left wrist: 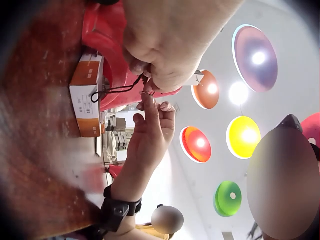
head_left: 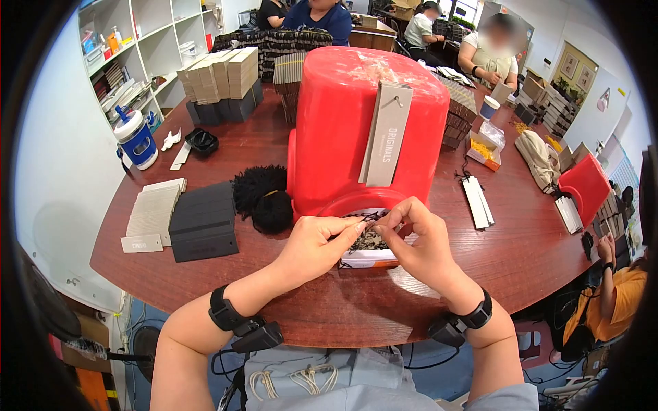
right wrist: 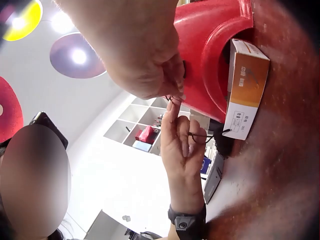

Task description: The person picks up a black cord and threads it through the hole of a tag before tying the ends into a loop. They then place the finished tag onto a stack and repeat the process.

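Note:
Both hands meet above a small orange-and-white box (head_left: 373, 263) (left wrist: 86, 107) (right wrist: 245, 90) that holds black cords and small pieces. The left hand (head_left: 317, 245) (left wrist: 172, 45) (right wrist: 184, 150) pinches a thin black cord (left wrist: 117, 90) (right wrist: 202, 135), which trails from its fingers. From the other side, the right hand (head_left: 423, 245) (left wrist: 150, 135) (right wrist: 132, 45) pinches the same cord, thumb and index fingertips nearly touching the left's. What lies exactly between the fingertips is too small to tell. Behind them stands an upturned red bin (head_left: 336, 130) with grey ORIGINALS tags (head_left: 387, 137) on its side.
Left on the table lie fanned beige tags (head_left: 156, 212), dark cards (head_left: 202, 222), a black cord bundle (head_left: 264, 198) and a blue-white jug (head_left: 137, 140). White strips (head_left: 477, 202) and a box of yellow pieces (head_left: 484, 151) are at the right. Several people sit around.

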Tool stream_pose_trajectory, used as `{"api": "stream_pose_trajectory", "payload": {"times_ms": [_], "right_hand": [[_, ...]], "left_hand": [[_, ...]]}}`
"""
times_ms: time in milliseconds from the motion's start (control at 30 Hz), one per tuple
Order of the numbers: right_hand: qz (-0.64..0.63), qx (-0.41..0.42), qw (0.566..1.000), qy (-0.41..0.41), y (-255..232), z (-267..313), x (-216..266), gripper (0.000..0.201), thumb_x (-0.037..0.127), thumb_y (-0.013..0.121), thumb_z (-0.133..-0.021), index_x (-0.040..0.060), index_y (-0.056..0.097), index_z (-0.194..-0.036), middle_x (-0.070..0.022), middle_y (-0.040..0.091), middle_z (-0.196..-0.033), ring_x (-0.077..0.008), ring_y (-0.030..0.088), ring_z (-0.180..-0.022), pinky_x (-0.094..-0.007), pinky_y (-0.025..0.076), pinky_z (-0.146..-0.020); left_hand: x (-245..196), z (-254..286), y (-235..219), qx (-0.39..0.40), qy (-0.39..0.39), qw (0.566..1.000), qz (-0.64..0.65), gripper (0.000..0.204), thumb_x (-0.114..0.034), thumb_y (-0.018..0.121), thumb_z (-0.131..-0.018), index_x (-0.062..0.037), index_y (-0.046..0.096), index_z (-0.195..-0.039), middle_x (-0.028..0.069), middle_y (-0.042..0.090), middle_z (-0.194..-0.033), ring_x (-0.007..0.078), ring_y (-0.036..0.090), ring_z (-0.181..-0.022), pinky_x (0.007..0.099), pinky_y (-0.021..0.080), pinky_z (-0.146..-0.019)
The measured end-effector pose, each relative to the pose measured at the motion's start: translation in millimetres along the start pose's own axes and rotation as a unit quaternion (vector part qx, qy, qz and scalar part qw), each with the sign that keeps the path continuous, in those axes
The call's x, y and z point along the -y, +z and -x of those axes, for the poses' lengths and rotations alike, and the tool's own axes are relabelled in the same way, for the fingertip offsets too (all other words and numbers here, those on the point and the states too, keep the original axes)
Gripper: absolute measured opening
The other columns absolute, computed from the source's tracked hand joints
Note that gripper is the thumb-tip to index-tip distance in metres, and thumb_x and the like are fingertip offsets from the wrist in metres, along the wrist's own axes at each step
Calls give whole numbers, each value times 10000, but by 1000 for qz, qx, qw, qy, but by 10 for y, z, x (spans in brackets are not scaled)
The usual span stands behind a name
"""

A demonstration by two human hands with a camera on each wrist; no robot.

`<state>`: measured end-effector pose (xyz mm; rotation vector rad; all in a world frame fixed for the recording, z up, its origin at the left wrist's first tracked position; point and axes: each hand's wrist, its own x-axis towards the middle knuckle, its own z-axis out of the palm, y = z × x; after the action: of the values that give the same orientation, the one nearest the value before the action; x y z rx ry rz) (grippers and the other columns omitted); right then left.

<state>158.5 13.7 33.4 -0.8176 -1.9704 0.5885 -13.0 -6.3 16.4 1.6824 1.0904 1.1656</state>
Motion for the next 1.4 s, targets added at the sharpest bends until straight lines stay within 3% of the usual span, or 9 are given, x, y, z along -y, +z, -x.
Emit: {"api": "stream_pose_trajectory", "payload": {"times_ms": [367, 467, 567, 733, 867, 933, 1167, 1233, 1400], "right_hand": [[-32, 15, 999, 38, 22, -29, -66, 155, -13, 577, -717, 21, 465, -819, -25, 563, -705, -70, 547, -655, -186, 401, -497], [-48, 28, 996, 73, -25, -44, -8, 151, -16, 571, -716, 14, 502, -847, -30, 548, -737, -62, 531, -646, -178, 398, -504], [-8, -7, 999, 37, -84, -86, -82, 142, 1, 575, -732, 12, 549, -871, -28, 526, -780, -53, 506, -644, -167, 395, -540], [-195, 40, 975, 103, -52, -73, -65, 130, 50, 576, -762, 3, 575, -884, -11, 510, -806, -43, 480, -665, -167, 390, -588], [-265, 76, 946, 169, -74, -57, -59, 126, 77, 576, -772, -2, 577, -870, -4, 514, -804, -40, 477, -680, -174, 389, -589], [-293, 73, 936, 180, -90, -67, -20, 112, 78, 579, -770, 3, 584, -853, -8, 522, -820, -40, 477, -677, -172, 387, -587], [-376, 44, 906, 188, -90, -52, -9, 13, 30, 590, -740, 18, 591, -745, -45, 550, -907, -37, 471, -617, -155, 376, -510], [-387, 47, 904, 174, -94, -57, 15, 11, 9, 591, -728, 13, 585, -737, -65, 552, -924, -41, 485, -626, -157, 381, -501], [-431, 65, 885, 161, -97, -45, 29, 40, -41, 585, -710, -5, 573, -723, -144, 539, -997, -69, 535, -677, -169, 411, -515]], "left_hand": [[8, -48, 51, -36, 8, 996, 83, 215, -109, 515, -814, 42, 566, -959, 25, 610, -796, 32, 490, -711, 186, 419, -620], [31, -53, 76, -59, 5, 995, 74, 207, -106, 510, -824, 49, 578, -943, -8, 592, -753, 21, 467, -684, 176, 406, -597], [75, -87, 80, -97, 57, 991, 75, 213, -126, 506, -829, 41, 588, -933, -19, 572, -696, 9, 443, -587, 165, 370, -499], [-45, -35, 81, -17, -75, 967, 243, 214, -164, 496, -838, 0, 601, -928, -59, 445, -545, -6, 271, -432, 166, 181, -375], [-62, -18, 68, 2, -68, 967, 246, 218, -167, 491, -841, 1, 597, -933, -61, 420, -518, -1, 284, -432, 163, 195, -377], [-84, -7, 32, 43, -101, 968, 226, 225, -142, 465, -855, 17, 582, -963, 6, 581, -781, 23, 478, -668, 145, 384, -562], [-119, 18, 25, 107, -80, 969, 209, 214, -175, 471, -853, -46, 602, -964, -48, 543, -663, -5, 351, -484, 151, 276, -416], [-111, 25, 38, 115, -89, 970, 195, 242, -177, 451, -855, -3, 599, -933, -61, 395, -479, 5, 285, -401, 169, 203, -371], [-145, 41, 12, 131, -109, 967, 191, 241, -181, 454, -853, -4, 604, -916, -61, 397, -482, 6, 282, -399, 171, 202, -370]]}}
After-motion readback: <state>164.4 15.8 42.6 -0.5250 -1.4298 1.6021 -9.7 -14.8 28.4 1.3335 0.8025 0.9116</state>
